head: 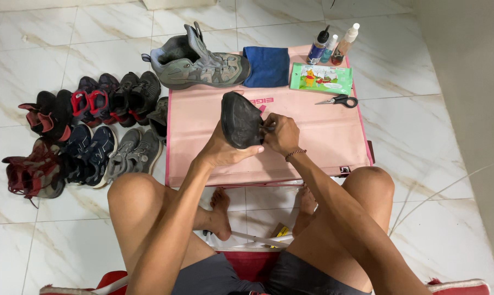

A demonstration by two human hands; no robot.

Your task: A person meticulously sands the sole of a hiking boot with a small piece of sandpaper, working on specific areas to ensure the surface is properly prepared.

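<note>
My left hand (222,150) grips a dark shoe (240,119) from below, its black sole turned up toward me, above a pink box (318,136). My right hand (280,133), with a beaded bracelet on the wrist, pinches at the shoe's right side; what is between its fingers is too small to tell. A grey hiking boot (197,63) lies on its side at the far left of the box. Beside it lie a folded blue cloth (266,66), a green pack of wipes (320,77), scissors (338,100) and three small bottles (331,45).
Several pairs of shoes and sandals (88,134) stand in rows on the white tiled floor left of the box. A wall (471,82) runs along the right. My bare knees and feet are under the box's near edge, with a red seat (252,265) below me.
</note>
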